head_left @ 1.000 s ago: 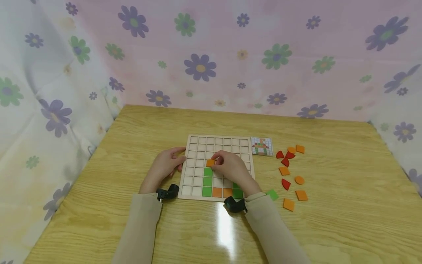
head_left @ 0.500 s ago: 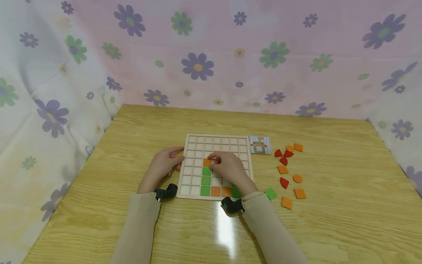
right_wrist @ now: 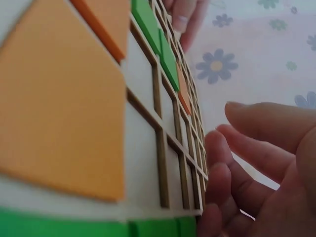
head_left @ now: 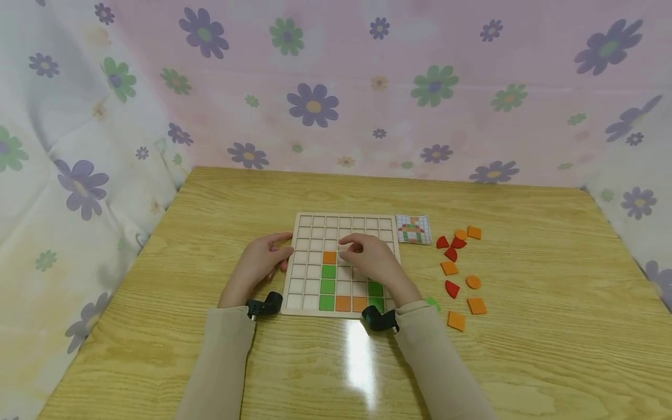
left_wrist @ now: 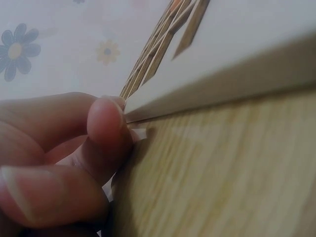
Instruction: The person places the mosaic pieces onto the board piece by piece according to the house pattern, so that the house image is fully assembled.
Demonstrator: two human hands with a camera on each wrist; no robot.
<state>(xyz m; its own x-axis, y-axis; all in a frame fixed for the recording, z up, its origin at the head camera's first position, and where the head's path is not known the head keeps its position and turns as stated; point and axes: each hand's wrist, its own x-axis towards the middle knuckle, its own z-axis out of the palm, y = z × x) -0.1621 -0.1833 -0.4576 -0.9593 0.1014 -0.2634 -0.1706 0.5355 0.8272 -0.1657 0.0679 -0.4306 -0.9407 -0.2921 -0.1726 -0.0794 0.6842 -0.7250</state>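
A wooden grid board lies on the table. My left hand is at its left side; the left wrist view has loosely bent fingertips right at the board's edge. Over the middle of the grid hovers my right hand, thumb and index finger apart with nothing between them. Just left of those fingertips, an orange square tile sits in a cell, above a column of green square tiles. Two orange tiles fill cells in the bottom row, and more green tiles show near my right wrist.
A small pattern card lies against the board's upper right. Beyond it are loose orange squares, orange discs and red quarter-circle pieces. A green tile is partly hidden by my right sleeve. Flowered cloth hangs around the table.
My right hand pinched the orange square tile and set it in the cell above the green column. It has since let go and drawn back to the right. My left hand stays at the board's edge.
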